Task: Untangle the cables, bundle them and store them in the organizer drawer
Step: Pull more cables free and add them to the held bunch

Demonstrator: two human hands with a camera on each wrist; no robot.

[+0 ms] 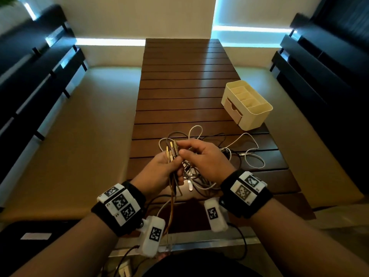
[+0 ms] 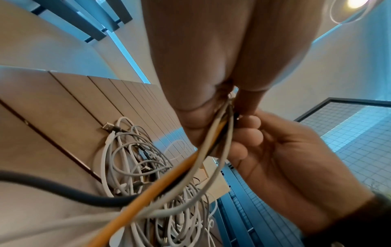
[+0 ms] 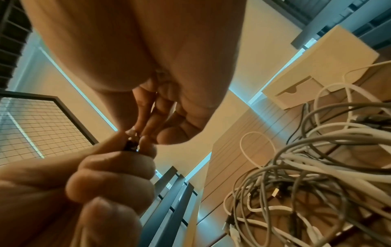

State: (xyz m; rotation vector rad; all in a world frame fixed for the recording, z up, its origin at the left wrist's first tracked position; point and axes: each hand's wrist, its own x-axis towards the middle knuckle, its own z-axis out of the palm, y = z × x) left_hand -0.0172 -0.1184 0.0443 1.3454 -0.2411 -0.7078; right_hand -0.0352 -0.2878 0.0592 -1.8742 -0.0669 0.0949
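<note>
The left hand (image 1: pixel 163 168) has its grip curled round a gathered bunch of cable ends (image 1: pixel 171 151), plugs standing up above the fist and the strands hanging down below it toward the person. The right hand (image 1: pixel 203 158) pinches the top of those same plugs between thumb and fingertips, its other fingers loosely bent. Both hands hover just above the tangled cables (image 1: pixel 201 176), a pile of white, grey and dark loops lying on the slatted wooden surface (image 1: pixel 179 76), with one white loop (image 1: pixel 252 154) trailing off to the right.

The left wrist view alone shows that the held strands include an orange cable (image 2: pixel 169 180), pale grey ones and a dark one, running down from the fist, and a USB plug (image 2: pixel 107 127) lying at the pile's edge. The right wrist view shows the pinch from below, fingertips (image 3: pixel 146 138) meeting over a small dark connector (image 3: pixel 129 146).

The cream organizer (image 1: pixel 257 114) stands farther back on the right, well apart from the hands, its drawer (image 1: pixel 232 110) not pulled out.
</note>
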